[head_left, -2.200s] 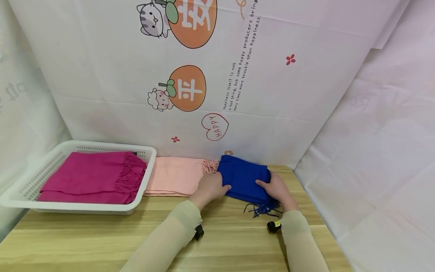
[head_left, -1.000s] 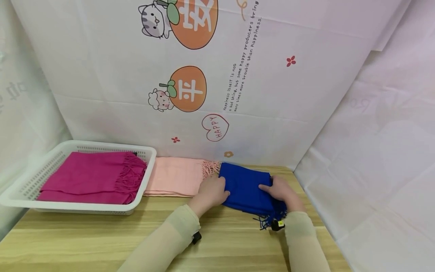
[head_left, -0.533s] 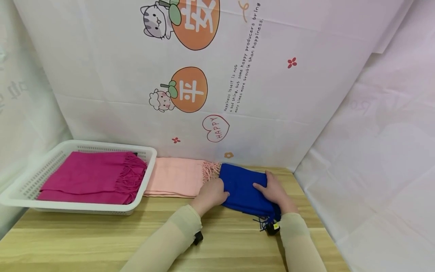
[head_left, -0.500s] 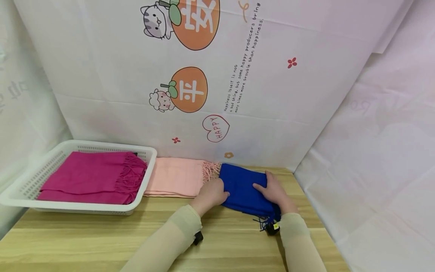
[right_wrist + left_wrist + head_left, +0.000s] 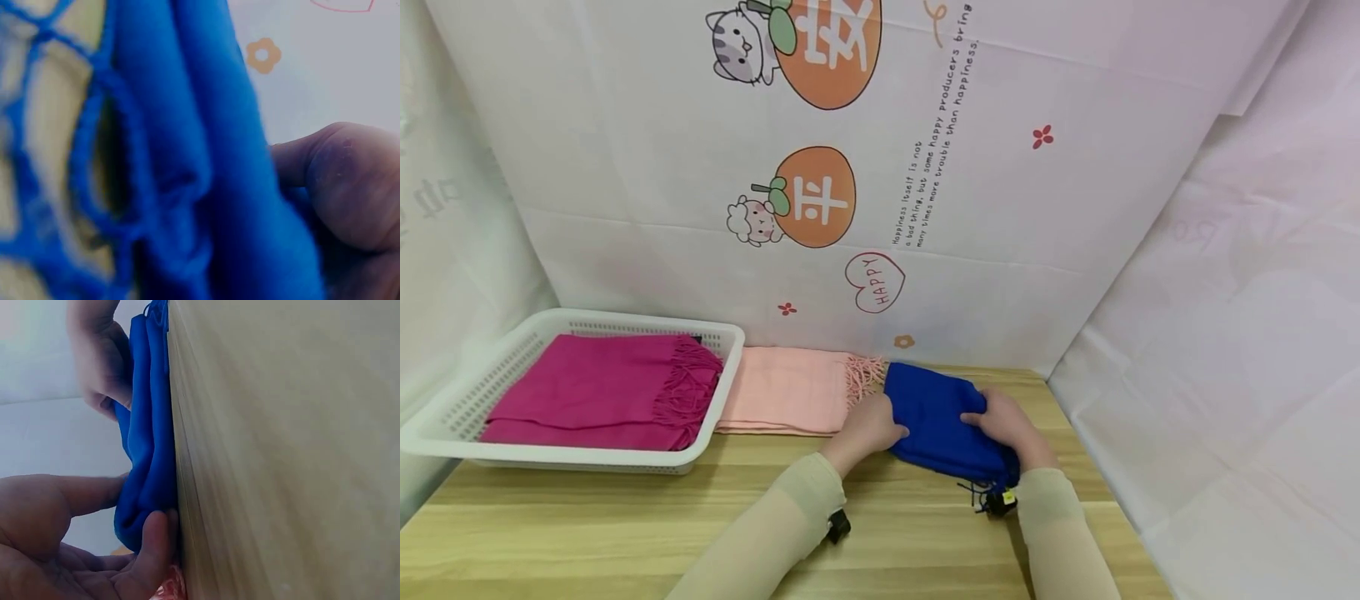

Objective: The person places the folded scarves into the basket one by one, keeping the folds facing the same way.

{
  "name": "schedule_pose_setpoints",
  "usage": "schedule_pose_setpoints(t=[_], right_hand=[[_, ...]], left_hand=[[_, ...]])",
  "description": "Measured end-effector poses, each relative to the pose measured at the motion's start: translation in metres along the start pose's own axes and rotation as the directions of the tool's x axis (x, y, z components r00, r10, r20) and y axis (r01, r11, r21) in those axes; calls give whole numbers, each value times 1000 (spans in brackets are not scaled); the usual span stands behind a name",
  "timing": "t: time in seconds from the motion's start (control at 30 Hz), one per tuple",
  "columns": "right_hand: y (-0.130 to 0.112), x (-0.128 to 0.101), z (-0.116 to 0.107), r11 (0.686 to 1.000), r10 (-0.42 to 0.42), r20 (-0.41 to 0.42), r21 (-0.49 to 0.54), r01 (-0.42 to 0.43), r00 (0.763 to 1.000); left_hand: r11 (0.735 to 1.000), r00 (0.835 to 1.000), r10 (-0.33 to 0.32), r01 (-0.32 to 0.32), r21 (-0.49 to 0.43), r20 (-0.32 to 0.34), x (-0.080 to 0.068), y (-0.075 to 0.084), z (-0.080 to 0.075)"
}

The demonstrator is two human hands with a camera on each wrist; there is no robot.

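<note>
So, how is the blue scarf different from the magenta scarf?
The blue scarf lies on the wooden table, gripped by both hands; the magenta scarf lies untouched in the white basket. The blue one looks folded smaller than the magenta one. Both are folded and fringed.

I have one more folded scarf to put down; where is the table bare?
Bare wood runs along the near table edge, in front of the white basket and pink scarf. The back row is crowded: basket, pink scarf, then the blue scarf under both hands.
</note>
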State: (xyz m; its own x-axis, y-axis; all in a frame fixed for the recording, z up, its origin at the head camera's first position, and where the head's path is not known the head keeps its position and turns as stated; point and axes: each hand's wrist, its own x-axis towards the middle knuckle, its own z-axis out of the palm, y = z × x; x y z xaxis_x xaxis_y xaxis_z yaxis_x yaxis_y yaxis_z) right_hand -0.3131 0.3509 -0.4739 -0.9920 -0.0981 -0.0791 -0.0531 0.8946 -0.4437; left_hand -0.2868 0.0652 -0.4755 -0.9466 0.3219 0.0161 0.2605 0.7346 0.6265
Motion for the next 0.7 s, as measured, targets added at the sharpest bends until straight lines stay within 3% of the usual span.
schedule_pose_setpoints(t=[0.23,0.57,0.7], right_hand=[[0,-2,-6,1000,16,55,21,-17,998],[3,-8,-14,996,62,133,56,-70,989],[2,-8,-14,996,63,143,54,-71,988]], left_hand=[[1000,994,-21,21,0,104,20,-17,20],[986,992,-44,62,-153,118,-1,-4,4],[969,992,-58,83,-234,110,-8,-2,0]])
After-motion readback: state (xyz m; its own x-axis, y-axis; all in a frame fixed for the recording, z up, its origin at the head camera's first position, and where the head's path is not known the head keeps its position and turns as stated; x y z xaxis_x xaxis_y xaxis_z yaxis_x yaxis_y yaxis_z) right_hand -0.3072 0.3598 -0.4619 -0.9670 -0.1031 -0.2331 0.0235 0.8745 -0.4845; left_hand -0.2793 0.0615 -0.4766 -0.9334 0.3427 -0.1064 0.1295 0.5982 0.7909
